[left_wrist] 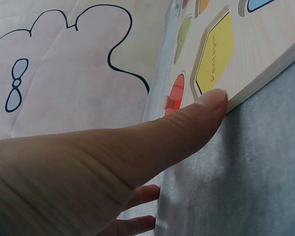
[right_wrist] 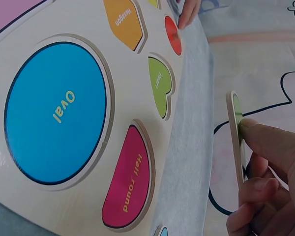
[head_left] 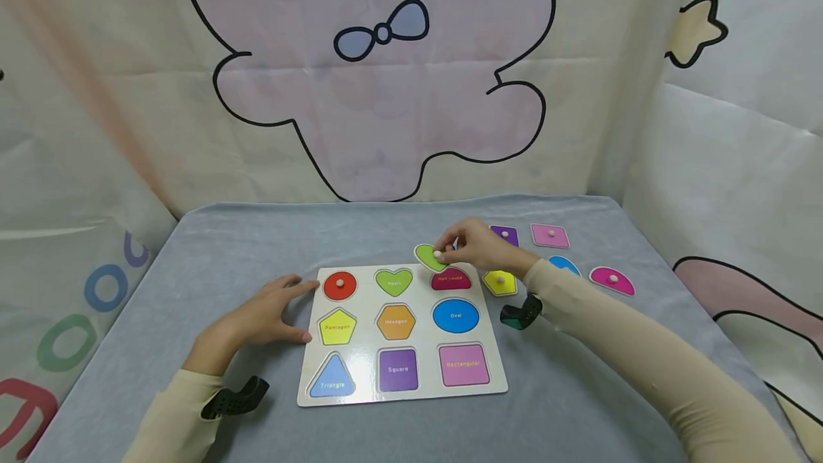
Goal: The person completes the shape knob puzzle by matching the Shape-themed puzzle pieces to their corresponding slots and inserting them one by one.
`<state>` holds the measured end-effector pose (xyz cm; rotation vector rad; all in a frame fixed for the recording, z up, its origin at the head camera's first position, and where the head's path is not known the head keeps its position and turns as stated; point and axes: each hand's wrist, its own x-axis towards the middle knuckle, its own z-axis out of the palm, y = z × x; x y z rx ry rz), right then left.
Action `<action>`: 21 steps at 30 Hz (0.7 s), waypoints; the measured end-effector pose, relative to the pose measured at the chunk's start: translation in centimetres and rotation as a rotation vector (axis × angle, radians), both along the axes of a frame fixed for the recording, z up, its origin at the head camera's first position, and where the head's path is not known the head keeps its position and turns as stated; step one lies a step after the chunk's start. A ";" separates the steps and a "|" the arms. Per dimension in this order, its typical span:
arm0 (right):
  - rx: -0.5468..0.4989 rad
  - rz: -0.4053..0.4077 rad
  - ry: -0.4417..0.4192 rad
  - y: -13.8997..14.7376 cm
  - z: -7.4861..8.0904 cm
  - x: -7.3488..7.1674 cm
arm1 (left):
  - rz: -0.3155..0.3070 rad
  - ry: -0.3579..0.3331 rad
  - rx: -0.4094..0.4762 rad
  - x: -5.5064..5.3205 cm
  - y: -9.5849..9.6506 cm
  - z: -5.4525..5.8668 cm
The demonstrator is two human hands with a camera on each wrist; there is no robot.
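Note:
A wooden shape-puzzle board (head_left: 425, 349) with labelled recesses lies on the table. My right hand (head_left: 479, 245) pinches the knob of a green heart piece (head_left: 425, 257) and holds it tilted above the board's far edge, right of the green heart recess (head_left: 393, 282). In the right wrist view, the heart piece (right_wrist: 234, 130) appears edge-on between thumb and fingers. My left hand (head_left: 263, 314) touches the board's left edge with fingers extended; its thumb (left_wrist: 214, 101) rests by the yellow pentagon recess (left_wrist: 216, 54). A red circle piece (head_left: 333, 291) with a knob sits in the upper left recess.
Right of the board lie a purple square piece (head_left: 501, 233), a pink rectangle piece (head_left: 549, 240), a yellow pentagon piece (head_left: 496, 286), a partly hidden blue piece (head_left: 566, 264) and a magenta half-round piece (head_left: 604, 277). A printed curtain (head_left: 386, 106) hangs behind the grey tablecloth (head_left: 257, 234).

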<state>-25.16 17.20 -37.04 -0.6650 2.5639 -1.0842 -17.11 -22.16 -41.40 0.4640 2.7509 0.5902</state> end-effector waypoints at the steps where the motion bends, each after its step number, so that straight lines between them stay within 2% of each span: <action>1: -0.001 0.005 0.006 -0.1 0.0 0.0 | -0.004 0.002 -0.002 0.0 0.0 0.0; 21: -0.023 0.044 -0.005 -2.3 -0.9 -0.4 | -0.002 -0.002 -0.006 0.1 0.1 0.2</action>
